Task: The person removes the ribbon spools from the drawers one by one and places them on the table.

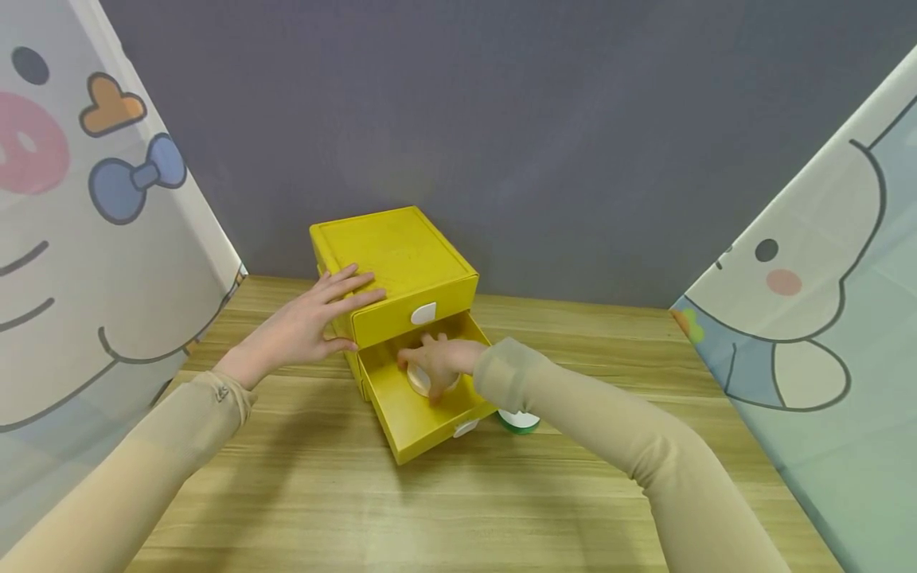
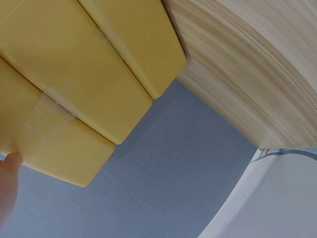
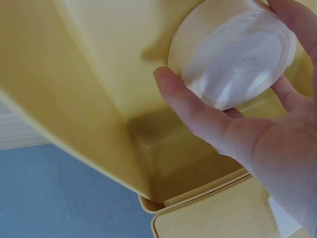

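Observation:
A yellow two-tier drawer box point(image 1: 397, 247) stands on the table with its lower drawer point(image 1: 401, 410) pulled out. My left hand point(image 1: 308, 314) rests on the box's top left edge, fingers spread and straight; in the left wrist view only a fingertip point(image 2: 12, 161) shows against the box's side. Inside the lower drawer, my right hand point(image 1: 444, 362) grips a round, pale roll point(image 3: 237, 59), which looks like tape or ribbon wound in a coil. Thumb and fingers curve around its rim in the right wrist view. In the head view the hand partly covers the roll.
Beside the drawer on the right lies a round white-and-green thing point(image 1: 519, 422), partly hidden by the right sleeve. The wooden table point(image 1: 322, 509) ends at a dark grey wall point(image 1: 537, 143) behind. Cartoon-printed white panels point(image 1: 802, 263) flank both sides.

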Demonstrator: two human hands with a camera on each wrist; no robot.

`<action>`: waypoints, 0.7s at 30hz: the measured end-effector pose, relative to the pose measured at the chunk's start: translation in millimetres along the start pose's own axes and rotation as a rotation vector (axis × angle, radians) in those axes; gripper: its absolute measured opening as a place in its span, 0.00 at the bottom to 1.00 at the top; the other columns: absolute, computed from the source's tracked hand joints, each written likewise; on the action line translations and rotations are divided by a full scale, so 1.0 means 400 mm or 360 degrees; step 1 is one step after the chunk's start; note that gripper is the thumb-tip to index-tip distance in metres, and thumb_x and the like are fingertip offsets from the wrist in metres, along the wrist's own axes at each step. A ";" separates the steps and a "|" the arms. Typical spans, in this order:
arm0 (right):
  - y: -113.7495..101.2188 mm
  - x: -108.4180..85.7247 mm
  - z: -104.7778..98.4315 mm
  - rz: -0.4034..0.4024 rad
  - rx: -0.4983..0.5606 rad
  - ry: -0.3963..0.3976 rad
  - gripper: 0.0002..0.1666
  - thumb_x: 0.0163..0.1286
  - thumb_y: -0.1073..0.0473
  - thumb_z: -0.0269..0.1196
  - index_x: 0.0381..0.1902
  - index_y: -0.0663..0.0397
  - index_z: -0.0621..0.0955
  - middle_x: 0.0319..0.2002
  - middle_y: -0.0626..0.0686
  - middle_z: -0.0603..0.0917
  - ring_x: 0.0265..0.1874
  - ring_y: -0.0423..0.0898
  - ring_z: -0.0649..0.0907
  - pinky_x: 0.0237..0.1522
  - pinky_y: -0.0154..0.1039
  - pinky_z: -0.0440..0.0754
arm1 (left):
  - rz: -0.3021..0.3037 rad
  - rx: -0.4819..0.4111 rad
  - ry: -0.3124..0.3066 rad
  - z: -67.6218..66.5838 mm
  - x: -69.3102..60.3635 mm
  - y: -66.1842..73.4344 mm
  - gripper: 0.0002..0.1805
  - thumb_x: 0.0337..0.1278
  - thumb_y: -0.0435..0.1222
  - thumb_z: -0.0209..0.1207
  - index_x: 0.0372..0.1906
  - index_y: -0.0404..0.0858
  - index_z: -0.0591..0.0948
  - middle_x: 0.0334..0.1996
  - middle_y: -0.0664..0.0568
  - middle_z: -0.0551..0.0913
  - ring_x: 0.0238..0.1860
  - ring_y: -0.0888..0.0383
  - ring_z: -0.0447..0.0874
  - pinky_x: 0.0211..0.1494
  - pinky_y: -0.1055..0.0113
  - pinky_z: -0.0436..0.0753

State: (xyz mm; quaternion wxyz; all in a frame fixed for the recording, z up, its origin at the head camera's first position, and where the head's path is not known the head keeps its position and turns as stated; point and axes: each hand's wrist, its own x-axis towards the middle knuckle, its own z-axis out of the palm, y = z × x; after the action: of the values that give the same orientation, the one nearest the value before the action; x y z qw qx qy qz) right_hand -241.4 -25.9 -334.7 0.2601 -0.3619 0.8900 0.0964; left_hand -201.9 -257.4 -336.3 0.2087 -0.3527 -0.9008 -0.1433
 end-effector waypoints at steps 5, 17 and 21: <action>0.010 -0.006 -0.002 -0.0014 -0.0058 -0.0010 0.37 0.57 0.53 0.72 0.61 0.29 0.66 0.63 0.55 0.65 0.56 0.52 0.67 0.52 0.47 0.79 | -0.0004 0.0007 -0.0010 0.000 0.003 0.002 0.49 0.37 0.35 0.75 0.71 0.49 0.65 0.73 0.41 0.61 0.75 0.39 0.50 0.73 0.34 0.55; 0.038 -0.064 -0.027 -0.0074 -0.0051 -0.0020 0.35 0.60 0.53 0.69 0.61 0.27 0.66 0.57 0.51 0.64 0.50 0.50 0.67 0.42 0.39 0.76 | -0.0016 -0.0010 -0.0010 0.002 0.001 0.002 0.51 0.37 0.34 0.75 0.72 0.51 0.64 0.73 0.41 0.60 0.76 0.39 0.50 0.73 0.34 0.55; 0.050 -0.090 -0.039 -0.0101 -0.0007 -0.0004 0.34 0.61 0.54 0.67 0.62 0.29 0.67 0.55 0.51 0.64 0.50 0.50 0.67 0.40 0.38 0.76 | -0.0017 -0.0013 -0.0009 0.005 0.003 0.002 0.51 0.37 0.33 0.75 0.72 0.50 0.64 0.73 0.41 0.60 0.76 0.39 0.50 0.73 0.34 0.55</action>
State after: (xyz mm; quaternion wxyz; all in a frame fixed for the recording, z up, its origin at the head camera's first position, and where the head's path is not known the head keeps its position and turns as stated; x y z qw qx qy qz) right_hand -239.7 4.3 -302.8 0.2635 -0.3904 0.8775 0.0904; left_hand -202.5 -255.3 -337.2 0.2040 -0.3491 -0.9027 -0.1472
